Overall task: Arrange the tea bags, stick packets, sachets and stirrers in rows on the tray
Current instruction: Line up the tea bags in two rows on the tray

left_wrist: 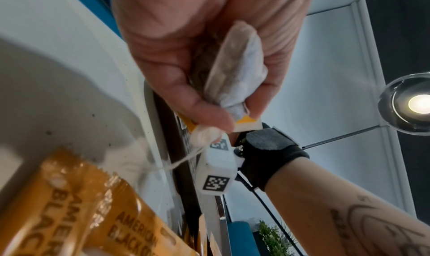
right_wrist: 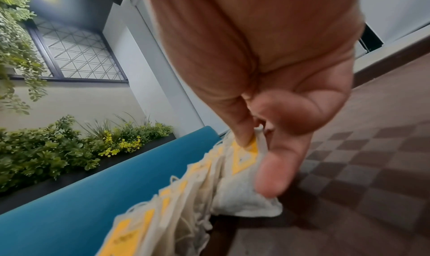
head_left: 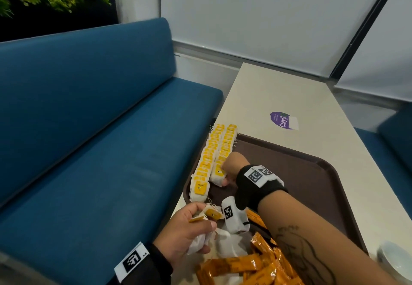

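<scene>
Tea bags laid out in rows on a brown tray.
Pale desk (head_left: 278, 93) carrying brown tray (head_left: 312, 168); two rows of yellow-tagged tea bags (head_left: 208, 162) along its left edge; orange stick packets (head_left: 245, 264) heaped at near end. Right hand (head_left: 231, 166) pinching nearest bag of second row (right_wrist: 242, 160), fingers (right_wrist: 279, 168) curled. Left hand (head_left: 189, 229) gripping a bunch of loose tea bags (left_wrist: 235, 72).

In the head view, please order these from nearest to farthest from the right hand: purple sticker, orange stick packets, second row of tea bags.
From the right hand:
1. Second row of tea bags, touching its fingers, on the tray's left.
2. Orange stick packets, near the bottom edge.
3. Purple sticker, on the table beyond the tray.
</scene>
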